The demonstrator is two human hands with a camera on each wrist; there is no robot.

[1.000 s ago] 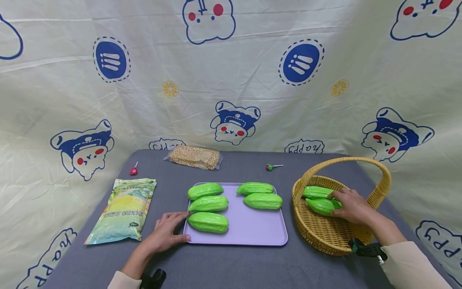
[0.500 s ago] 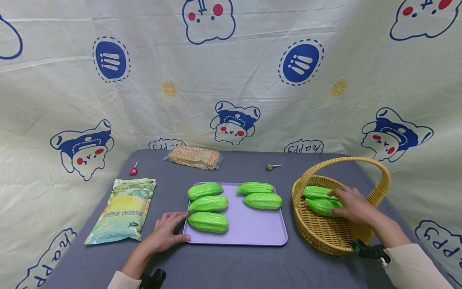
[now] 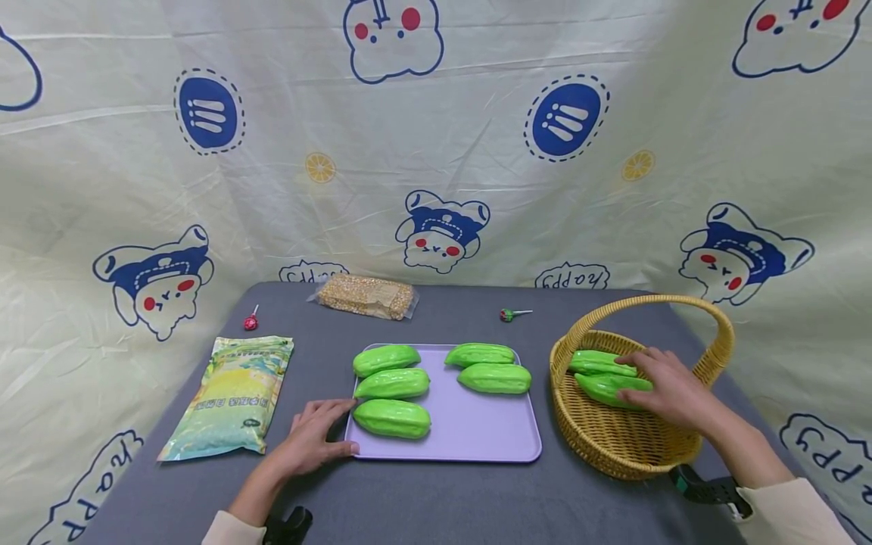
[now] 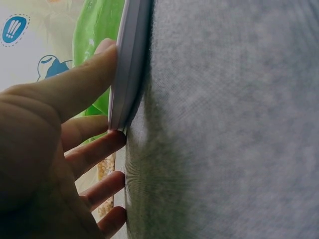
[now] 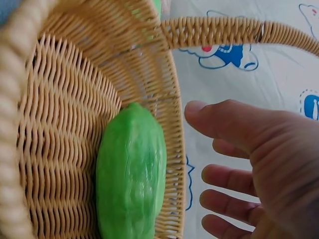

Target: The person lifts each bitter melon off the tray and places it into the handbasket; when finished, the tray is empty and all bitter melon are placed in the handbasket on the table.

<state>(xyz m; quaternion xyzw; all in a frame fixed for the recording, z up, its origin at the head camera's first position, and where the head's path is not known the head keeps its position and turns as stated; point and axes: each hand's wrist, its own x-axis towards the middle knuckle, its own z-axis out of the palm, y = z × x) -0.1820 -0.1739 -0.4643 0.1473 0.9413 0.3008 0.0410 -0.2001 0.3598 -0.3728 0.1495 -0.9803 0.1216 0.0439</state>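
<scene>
In the head view, my left hand (image 3: 316,439) rests at the left edge of a lilac tray (image 3: 477,446). Its thumb and fingertips touch the rim in the left wrist view, the fingers spread. Several green ridged gourds lie on the tray, a front-left gourd (image 3: 391,418) closest to this hand. My right hand (image 3: 671,386) reaches into a wicker basket (image 3: 613,446) with an arched handle, over a green gourd (image 3: 608,390) lying beside a second gourd (image 3: 596,362). The right wrist view shows its thumb and fingers parted, apart from the gourd (image 5: 132,174).
A yellow-green printed bag (image 3: 232,397) lies left of the tray. Behind stand out a clear packet of grains (image 3: 366,297), a red lollipop (image 3: 250,322) and a green lollipop (image 3: 507,315). A printed cloth (image 3: 443,151) hangs behind the grey table (image 3: 436,499).
My right hand has eased slightly back to the right, its fingers coming away from the front gourd in the basket. My left hand stays at the tray edge.
</scene>
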